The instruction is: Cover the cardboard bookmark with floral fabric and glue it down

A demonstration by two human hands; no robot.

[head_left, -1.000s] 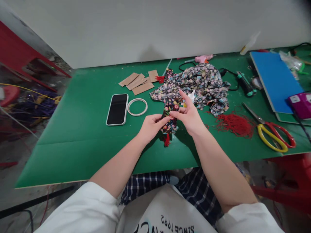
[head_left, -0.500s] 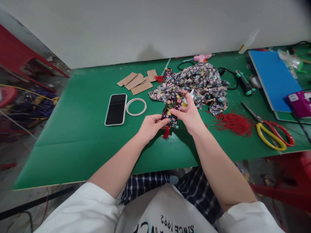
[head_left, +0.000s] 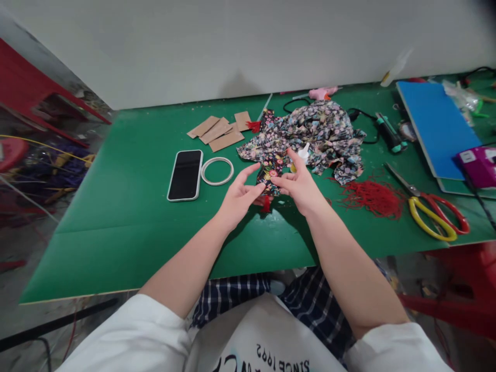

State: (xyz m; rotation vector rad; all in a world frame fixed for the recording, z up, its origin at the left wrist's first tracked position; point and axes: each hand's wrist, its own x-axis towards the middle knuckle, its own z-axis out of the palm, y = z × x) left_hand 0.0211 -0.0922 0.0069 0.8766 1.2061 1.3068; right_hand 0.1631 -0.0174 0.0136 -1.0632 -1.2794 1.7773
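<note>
Between both hands is a small piece of dark floral fabric with a red tassel hanging at its near edge. My left hand grips its left side with the thumb on top and the index finger stretched along the far edge. My right hand pinches the right side, index finger raised and pointing away. Just beyond lies a crumpled heap of floral cloth. A white nozzled bottle shows partly behind my right hand. Another floral piece with a red tassel rests against the heap's left end.
Left of the hands lie a phone, a white ring and several brown cardboard pieces. To the right are red threads, scissors, a green-black tool and a blue board. A pink glue gun is at the back.
The fabric piece now looks shorter, as if folded over. My left index finger has stretched out along its far edge, and the tassel sits slightly higher in view.
</note>
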